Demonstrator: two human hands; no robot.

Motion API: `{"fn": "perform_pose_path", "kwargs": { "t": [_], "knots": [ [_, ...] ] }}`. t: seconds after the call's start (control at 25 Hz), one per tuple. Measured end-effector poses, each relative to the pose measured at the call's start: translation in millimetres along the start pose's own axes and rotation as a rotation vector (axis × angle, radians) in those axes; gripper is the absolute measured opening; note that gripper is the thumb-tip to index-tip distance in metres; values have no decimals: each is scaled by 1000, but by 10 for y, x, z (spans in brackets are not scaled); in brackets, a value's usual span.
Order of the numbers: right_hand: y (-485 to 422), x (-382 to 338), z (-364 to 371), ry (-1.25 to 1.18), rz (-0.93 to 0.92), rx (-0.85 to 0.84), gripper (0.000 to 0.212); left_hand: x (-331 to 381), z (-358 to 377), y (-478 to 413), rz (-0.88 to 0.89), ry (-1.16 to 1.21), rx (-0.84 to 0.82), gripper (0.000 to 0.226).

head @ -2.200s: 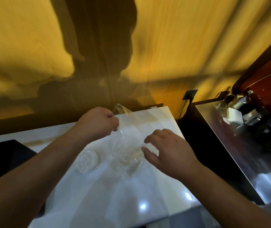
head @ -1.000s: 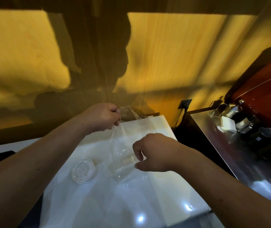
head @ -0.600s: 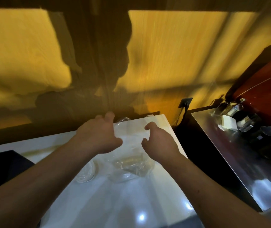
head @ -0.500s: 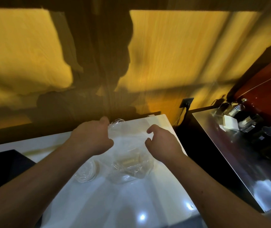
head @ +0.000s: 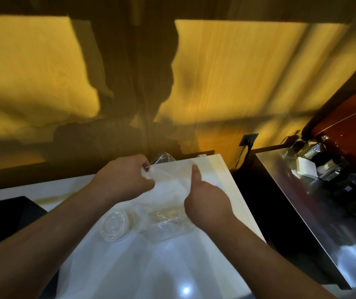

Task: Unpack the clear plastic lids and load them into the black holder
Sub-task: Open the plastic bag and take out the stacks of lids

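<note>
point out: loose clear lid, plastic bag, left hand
loose clear lid (head: 115, 225): head view, centre of its ribbed top, lying on the white counter.
plastic bag (head: 172, 182): head view, on the stretched film between the two hands.
left hand (head: 125, 180): head view, back of the hand, fingers pinching the bag's top edge.

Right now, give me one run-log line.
step: opening bag | left hand: gripping bag top | right hand: on bag | loose lid: on counter

Two bare forearms, no sleeves, no jewellery
</note>
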State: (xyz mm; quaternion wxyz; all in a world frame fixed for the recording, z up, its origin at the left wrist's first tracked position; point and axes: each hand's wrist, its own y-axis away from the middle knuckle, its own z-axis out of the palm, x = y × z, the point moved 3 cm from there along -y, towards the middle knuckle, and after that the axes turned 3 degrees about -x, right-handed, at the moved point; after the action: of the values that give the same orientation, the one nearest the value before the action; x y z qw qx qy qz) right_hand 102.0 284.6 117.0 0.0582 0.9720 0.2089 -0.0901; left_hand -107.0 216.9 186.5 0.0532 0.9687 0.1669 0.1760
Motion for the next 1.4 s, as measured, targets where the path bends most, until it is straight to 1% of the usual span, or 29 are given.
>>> {"fn": "perform_pose_path", "kwargs": {
  "t": [0.04,0.08,0.12,0.16,0.24,0.28,0.32,0.36,0.4,0.44,0.48,0.52,0.6,0.68,0.76,0.84,0.88,1.0,1.04,1.08,1.12,1.16,1.2,1.24,1.28,1.32,1.36,1.4],
  "knots": [
    [-47,81,-90,-95,13,11,88,-62,14,25,-29,-49,-117,25],
    [-85,154,-184,-189,26,16,78,-112,21,51,-51,-68,-221,24],
    [-113,218,-280,-258,33,14,72,-145,9,70,-67,-45,-276,19],
    [-131,259,-376,-312,34,14,67,-160,-22,78,-73,7,-269,14],
    [-107,334,-533,-403,20,78,59,-137,-124,65,-58,117,-125,10],
    [-61,350,-583,-431,0,106,59,-103,-167,60,-45,154,-53,10],
    [-16,325,-598,-423,-18,104,70,-62,-189,54,-27,172,-6,9],
    [33,272,-543,-369,-25,77,91,-14,-184,56,-8,169,21,8],
    [88,205,-425,-279,-19,46,111,39,-155,62,10,150,35,10],
    [128,130,-261,-177,-7,32,124,86,-116,70,22,137,44,12],
    [146,41,-94,-95,4,29,132,118,-78,71,29,142,47,13],
    [135,-46,45,-54,9,28,133,136,-45,66,35,168,42,12],
    [61,-168,217,-49,-32,35,120,125,-12,64,37,229,24,12],
    [-48,-156,206,-66,-58,52,99,56,-8,62,18,225,8,12],
    [-132,-45,102,-234,-53,78,78,-28,-42,68,-14,164,15,12],
    [-154,93,-46,-371,-35,178,61,-87,-102,87,-41,150,85,8],
    [-150,152,-112,-378,-15,198,56,-90,-119,104,-44,144,116,7],
    [-66,231,-218,-378,86,145,51,-2,-76,190,-29,85,142,3],
    [-5,223,-265,-386,106,163,48,36,-52,210,-30,75,146,7],
    [76,202,-331,-388,101,224,45,66,-29,228,-28,72,143,12],
    [171,171,-410,-364,64,315,40,88,-8,236,-22,75,139,16],
    [272,124,-490,-325,-11,396,33,112,4,240,-15,78,136,19],
    [381,53,-546,-296,-135,440,25,131,10,246,-11,80,132,20],
    [475,-39,-566,-287,-284,422,17,150,12,251,-11,81,129,21],
    [528,-133,-540,-287,-413,342,12,165,16,260,-10,83,125,21],
    [538,-217,-480,-282,-491,217,16,187,19,269,-9,88,119,21],
    [513,-294,-410,-264,-491,53,23,206,23,277,-8,98,111,21],
    [451,-376,-330,-222,-437,-122,29,225,26,285,-5,108,102,20]
  ]
}}
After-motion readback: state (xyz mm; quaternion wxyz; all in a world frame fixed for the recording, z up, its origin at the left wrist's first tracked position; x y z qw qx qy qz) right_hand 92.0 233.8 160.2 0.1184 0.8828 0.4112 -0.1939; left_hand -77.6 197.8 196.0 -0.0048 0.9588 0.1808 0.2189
